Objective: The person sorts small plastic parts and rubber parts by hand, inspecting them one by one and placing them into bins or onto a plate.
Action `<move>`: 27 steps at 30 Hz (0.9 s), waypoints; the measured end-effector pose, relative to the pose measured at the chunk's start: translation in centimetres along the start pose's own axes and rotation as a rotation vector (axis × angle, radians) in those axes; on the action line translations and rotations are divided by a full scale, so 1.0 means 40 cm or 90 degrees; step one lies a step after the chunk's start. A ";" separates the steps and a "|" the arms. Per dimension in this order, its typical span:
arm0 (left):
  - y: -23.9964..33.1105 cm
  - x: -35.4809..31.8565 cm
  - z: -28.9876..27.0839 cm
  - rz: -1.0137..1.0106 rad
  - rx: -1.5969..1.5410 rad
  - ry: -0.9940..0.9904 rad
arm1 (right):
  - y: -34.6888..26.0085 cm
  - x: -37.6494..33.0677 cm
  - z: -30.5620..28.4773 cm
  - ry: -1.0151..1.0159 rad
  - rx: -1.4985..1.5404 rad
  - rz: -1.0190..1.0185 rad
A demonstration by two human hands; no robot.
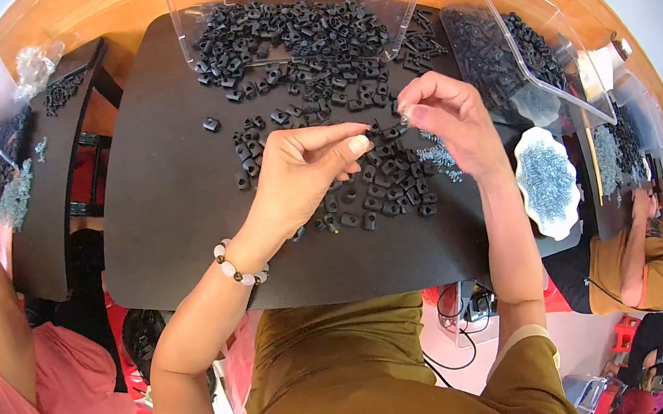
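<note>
My left hand (299,173) is closed in a pinch on a small black plastic part (373,135), held over the middle of the table. Facing it, my right hand (455,120) is also pinched shut, its fingertips close to that part. A tiny pale or shiny bit shows at those fingertips, too small to name. Below both hands lies a cluster of loose black plastic parts (385,185), blocky with holes. Next to my right wrist is a little heap of small silvery-blue pieces (435,156). More such pieces fill a white scalloped dish (531,213) to the right.
A clear plastic bin (182,23) lies tipped at the far side, black parts spilling onto the dark table (159,174). Another clear bin (533,72) with black parts stands at the far right. Co-workers sit left (51,394) and right (661,266) at neighbouring tables.
</note>
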State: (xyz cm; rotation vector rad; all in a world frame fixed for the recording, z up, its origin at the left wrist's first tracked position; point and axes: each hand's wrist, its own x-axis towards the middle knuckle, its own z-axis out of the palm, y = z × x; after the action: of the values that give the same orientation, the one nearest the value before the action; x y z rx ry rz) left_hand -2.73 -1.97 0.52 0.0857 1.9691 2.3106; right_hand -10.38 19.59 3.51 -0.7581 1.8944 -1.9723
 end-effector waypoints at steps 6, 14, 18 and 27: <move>0.001 -0.003 0.002 0.012 -0.089 -0.029 | 0.031 -0.002 0.062 -0.018 0.129 -0.028; 0.000 -0.005 0.005 0.032 -0.125 -0.038 | 0.034 -0.002 0.083 -0.043 0.146 -0.048; -0.009 -0.004 0.001 0.001 -0.153 -0.052 | 0.035 -0.001 0.076 -0.053 0.073 -0.087; 0.001 -0.009 -0.006 -0.017 -0.193 -0.057 | 0.019 -0.002 0.073 -0.074 0.023 -0.084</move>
State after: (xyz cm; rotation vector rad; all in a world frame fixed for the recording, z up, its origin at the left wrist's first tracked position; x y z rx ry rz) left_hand -2.41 -2.23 0.52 0.1335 1.5507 2.5087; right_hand -8.78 17.17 2.71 -0.9877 1.7784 -1.9870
